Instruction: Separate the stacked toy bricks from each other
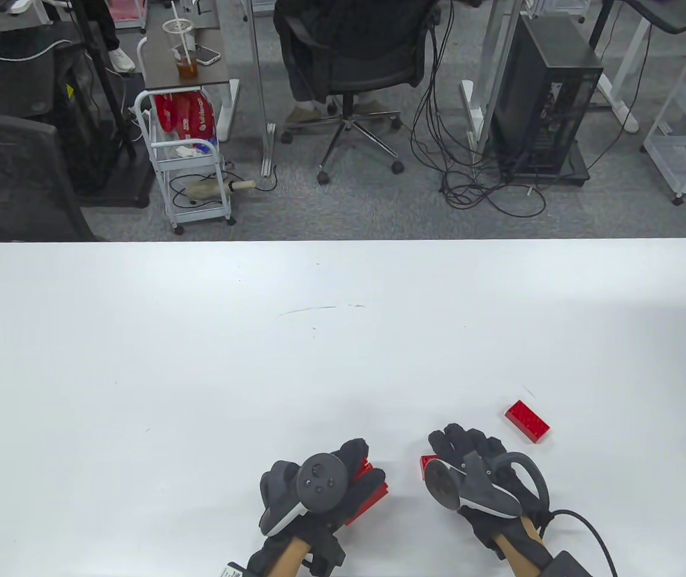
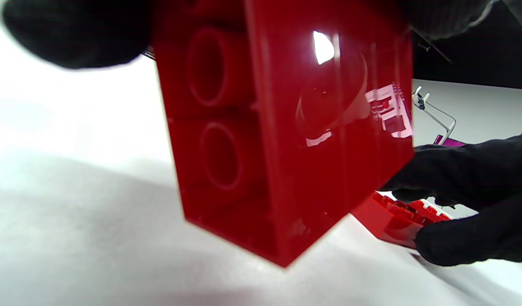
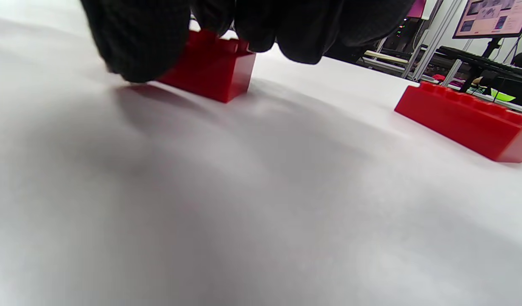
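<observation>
My left hand (image 1: 343,475) holds a stack of red toy bricks (image 1: 373,496) a little above the white table near the front edge; in the left wrist view the stack (image 2: 286,127) fills the frame with its hollow underside showing. My right hand (image 1: 457,451) rests on a single red brick (image 1: 427,466) that sits on the table; in the right wrist view my fingers (image 3: 137,38) touch that brick (image 3: 214,68) from above. A third, longer red brick (image 1: 527,421) lies loose to the right of my right hand, also seen in the right wrist view (image 3: 469,121).
The white table (image 1: 259,336) stretches away from my hands. Beyond its far edge stand an office chair (image 1: 349,66), a white trolley (image 1: 190,168) and a computer tower (image 1: 550,102).
</observation>
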`<state>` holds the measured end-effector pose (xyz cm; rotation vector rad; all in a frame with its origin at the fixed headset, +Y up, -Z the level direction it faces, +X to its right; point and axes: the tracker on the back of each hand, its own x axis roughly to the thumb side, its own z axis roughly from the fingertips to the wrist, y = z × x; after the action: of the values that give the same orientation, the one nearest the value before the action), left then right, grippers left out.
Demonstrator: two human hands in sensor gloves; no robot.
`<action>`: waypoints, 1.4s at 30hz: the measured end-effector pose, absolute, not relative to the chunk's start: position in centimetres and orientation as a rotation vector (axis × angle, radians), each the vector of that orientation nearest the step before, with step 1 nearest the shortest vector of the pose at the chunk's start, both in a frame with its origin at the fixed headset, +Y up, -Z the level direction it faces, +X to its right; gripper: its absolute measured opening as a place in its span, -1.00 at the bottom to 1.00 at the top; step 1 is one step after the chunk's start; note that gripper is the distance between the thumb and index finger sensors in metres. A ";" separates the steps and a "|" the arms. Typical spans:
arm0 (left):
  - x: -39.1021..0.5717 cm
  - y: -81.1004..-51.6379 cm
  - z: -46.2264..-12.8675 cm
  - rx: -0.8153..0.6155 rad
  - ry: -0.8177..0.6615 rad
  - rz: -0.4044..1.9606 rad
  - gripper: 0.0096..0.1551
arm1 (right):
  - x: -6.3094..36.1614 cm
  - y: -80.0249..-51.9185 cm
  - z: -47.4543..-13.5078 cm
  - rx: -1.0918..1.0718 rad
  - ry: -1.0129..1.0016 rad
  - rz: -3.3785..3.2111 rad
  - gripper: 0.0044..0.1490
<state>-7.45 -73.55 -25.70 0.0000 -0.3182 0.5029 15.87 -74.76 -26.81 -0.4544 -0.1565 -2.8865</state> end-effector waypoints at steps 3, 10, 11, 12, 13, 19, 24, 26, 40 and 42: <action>-7.4 -73.6 -25.7 0.004 -0.325 0.516 -0.12 | 16.1 -74.3 -26.6 -0.471 -0.024 -2.961 0.11; -7.3 -73.5 -25.6 0.021 -0.340 0.554 -0.11 | 16.2 -73.1 -25.7 -0.526 0.314 -3.071 0.06; -7.3 -73.5 -25.6 0.024 -0.342 0.564 -0.11 | 16.2 -73.0 -25.6 -0.541 0.350 -3.114 0.04; -7.3 -73.5 -25.6 0.022 -0.347 0.573 -0.11 | 16.2 -72.8 -25.5 -0.563 0.370 -3.166 0.03; -7.3 -73.5 -25.6 0.021 -0.351 0.578 -0.11 | 16.3 -72.7 -25.4 -0.593 0.387 -3.237 0.02; -7.0 -73.5 -25.4 0.023 -0.388 0.599 -0.11 | 16.3 -73.0 -25.2 -0.765 0.293 -3.498 -0.02; -6.6 -73.3 -25.1 0.030 -0.440 0.619 -0.11 | 15.8 -73.4 -25.3 -0.890 0.098 -3.528 0.01; -6.5 -73.3 -24.9 0.045 -0.458 0.620 -0.11 | 15.6 -73.6 -25.3 -0.935 0.020 -3.530 0.02; -5.9 -73.1 -24.3 0.092 -0.510 0.547 -0.12 | 14.4 -74.3 -24.8 -1.054 -0.102 -3.578 -0.06; -5.8 -73.0 -24.2 0.104 -0.506 0.531 -0.12 | 14.3 -74.3 -24.8 -1.044 -0.045 -3.587 -0.06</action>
<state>-5.81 -73.01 -24.19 0.1043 -0.5063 0.5306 14.26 -74.25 -24.80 -1.0438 -0.0447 -3.5866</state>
